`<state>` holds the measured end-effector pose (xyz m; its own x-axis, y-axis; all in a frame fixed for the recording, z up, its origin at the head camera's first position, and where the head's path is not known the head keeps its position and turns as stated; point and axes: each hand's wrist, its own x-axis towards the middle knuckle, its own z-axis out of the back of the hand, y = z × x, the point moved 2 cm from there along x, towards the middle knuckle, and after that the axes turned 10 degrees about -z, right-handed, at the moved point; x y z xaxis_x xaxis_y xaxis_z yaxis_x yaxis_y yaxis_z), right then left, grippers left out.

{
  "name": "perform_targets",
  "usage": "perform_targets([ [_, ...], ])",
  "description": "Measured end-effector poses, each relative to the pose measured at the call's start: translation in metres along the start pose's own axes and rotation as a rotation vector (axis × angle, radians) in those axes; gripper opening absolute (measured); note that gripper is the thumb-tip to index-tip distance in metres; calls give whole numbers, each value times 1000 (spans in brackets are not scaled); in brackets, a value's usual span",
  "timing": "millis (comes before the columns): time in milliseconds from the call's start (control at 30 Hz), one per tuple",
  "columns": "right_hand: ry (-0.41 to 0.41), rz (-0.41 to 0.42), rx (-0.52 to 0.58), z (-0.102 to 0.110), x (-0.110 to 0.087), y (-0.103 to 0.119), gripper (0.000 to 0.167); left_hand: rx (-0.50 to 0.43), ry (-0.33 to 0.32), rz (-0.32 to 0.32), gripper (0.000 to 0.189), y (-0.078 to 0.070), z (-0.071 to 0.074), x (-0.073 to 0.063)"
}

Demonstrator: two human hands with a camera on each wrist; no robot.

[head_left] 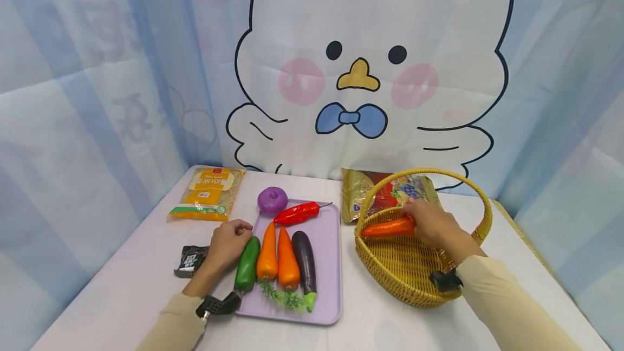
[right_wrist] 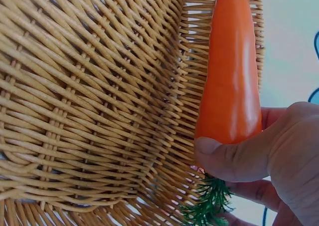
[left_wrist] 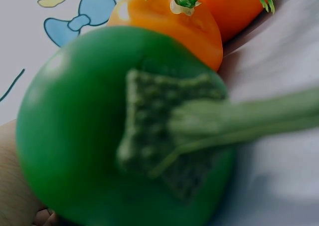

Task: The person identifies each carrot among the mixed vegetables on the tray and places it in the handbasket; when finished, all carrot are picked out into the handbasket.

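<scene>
My right hand point(head_left: 429, 223) pinches a toy carrot point(head_left: 390, 227) near its leafy end, thumb across the orange body. The carrot lies level over the far inside of a wicker basket point(head_left: 404, 291); its green leaves hang past the thumb in the right wrist view. My left hand point(head_left: 229, 244) rests at the left edge of a lilac tray point(head_left: 327, 264), fingers loosely bent, beside a long green pepper point(head_left: 247, 264). In the left wrist view the green pepper point(left_wrist: 75, 116) hides most of that hand. Right of the pepper lie two carrots point(head_left: 267, 253) and an eggplant point(head_left: 304, 259).
A red chili point(head_left: 297, 213) lies across the tray's far end, with a purple onion point(head_left: 272, 201) at its corner. A yellow grain bag point(head_left: 207, 194) and a small black packet point(head_left: 192, 260) lie on the left. Behind the basket is a gold packet point(head_left: 354, 194). Curtains enclose the table.
</scene>
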<state>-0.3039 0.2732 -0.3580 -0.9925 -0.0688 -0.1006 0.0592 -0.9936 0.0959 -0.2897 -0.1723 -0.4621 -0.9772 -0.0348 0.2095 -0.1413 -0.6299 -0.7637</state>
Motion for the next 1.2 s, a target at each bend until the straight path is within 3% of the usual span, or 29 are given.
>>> perform_targets([
  [433, 4, 30, -17, -15, 8, 7, 34, 5, -15, -19, 22, -2, 1, -1],
  [667, 4, 8, 116, -19, 11, 3, 54, 6, -5, -7, 22, -2, 1, -1],
  [800, 12, -30, 154, -21, 15, -1, 57, 4, -5, -9, 23, -3, 1, 0],
  [1200, 3, -59, 76, -6, 11, -4, 52, 1, -3, 2, 23, -4, 1, -2],
])
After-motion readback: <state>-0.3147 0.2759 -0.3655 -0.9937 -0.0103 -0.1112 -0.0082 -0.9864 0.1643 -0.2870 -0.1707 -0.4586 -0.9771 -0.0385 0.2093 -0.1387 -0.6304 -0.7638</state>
